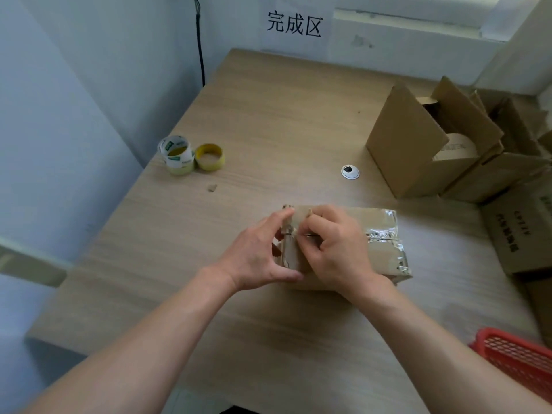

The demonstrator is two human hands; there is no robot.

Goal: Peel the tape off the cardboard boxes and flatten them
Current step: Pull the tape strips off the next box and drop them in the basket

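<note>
I judged that I was near the beginning of the work, on the first step for this one box. The taped cardboard box (380, 249) lay closed on the wooden desk (268, 130) directly in front of me. My left hand (257, 252) gripped its left end, with the thumb on the near side and the fingers curled around the end. My right hand (337, 249) lay on top of the box, its fingers bent down to the middle seam near that same end. There they pinched at the clear tape (383, 233), though I could not see how much of the tape was between the fingertips. The shiny, wrinkled tape was not yet off the right end of the box, and the flaps were shut. So for this box the peeling was only started and the flattening was not done. To the far right of the box stood several open cardboard boxes (409, 144), upright and not flattened. I could not tell if any tape remained on them. Just to the right of my box was a printed carton (513, 234), also in its full shape. To the far left of the box stood two tape rolls (191, 156), touching each other. Behind the box, on the wall, hung a paper sign (294, 23). I saw no flattened box anywhere, so I believed most of the task was left.
</note>
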